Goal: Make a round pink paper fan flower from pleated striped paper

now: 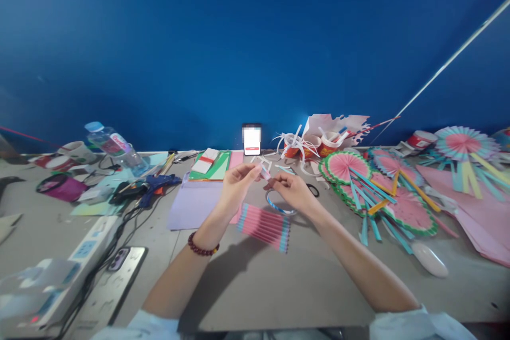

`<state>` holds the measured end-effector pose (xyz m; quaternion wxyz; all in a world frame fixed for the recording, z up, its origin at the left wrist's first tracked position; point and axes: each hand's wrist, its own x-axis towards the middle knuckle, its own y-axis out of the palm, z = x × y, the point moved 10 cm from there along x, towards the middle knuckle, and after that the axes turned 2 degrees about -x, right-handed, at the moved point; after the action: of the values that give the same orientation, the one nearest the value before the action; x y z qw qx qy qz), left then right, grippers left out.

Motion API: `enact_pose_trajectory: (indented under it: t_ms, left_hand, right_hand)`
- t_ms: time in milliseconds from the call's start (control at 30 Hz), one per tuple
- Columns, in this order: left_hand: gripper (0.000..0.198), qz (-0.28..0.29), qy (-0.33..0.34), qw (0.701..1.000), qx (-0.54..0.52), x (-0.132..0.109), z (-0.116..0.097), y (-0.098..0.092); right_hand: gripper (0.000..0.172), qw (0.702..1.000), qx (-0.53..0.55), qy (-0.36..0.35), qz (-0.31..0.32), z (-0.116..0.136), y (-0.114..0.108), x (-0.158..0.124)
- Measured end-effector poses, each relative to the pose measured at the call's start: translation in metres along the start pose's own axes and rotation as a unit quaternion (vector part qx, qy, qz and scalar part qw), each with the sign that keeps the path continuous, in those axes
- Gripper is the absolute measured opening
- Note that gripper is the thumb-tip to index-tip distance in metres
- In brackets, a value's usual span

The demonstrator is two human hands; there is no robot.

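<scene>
My left hand [240, 180] pinches a small pink and light-blue folded paper piece [265, 172] between thumb and fingers, raised over the table. Close by on the right, my right hand [287, 188] has its fingertips pressed together; what they hold is too small to make out. Just below it shows a blue-and-white ring [281, 210], partly hidden by the hand; I cannot tell whether the two touch. A pleated pink paper sheet [265, 226] with blue ends lies on the table beneath my hands.
Purple paper [193, 204] and a green pad [223, 164] lie left, beyond them an upright lit phone [252, 141]. Farther left are a glue gun [155, 186], a bottle [115, 146] and a power strip [82, 260]. Paper fans [410, 207] crowd the right.
</scene>
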<state>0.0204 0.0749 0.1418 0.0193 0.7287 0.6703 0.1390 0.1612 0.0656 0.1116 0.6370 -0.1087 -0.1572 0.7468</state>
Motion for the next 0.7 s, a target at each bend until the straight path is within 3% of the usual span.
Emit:
enact_pose_trajectory:
  t_ms: [167,500,700]
  left_hand:
    - [0.025,-0.016,0.039,0.999,-0.011,-0.001,-0.005,0.001]
    - [0.051,0.026,0.000,0.999,-0.045,0.001,0.016,0.018]
    - [0.029,-0.002,0.018,1.000,-0.020,0.001,0.014,0.011]
  right_hand:
    - [0.022,0.999,0.017,-0.024,-0.033,0.007,-0.005,-0.003]
    - [0.024,0.997,-0.007,-0.047,-0.067,0.000,-0.012,0.003]
    - [0.021,0.997,0.036,-0.045,-0.045,-0.004,-0.004,0.005]
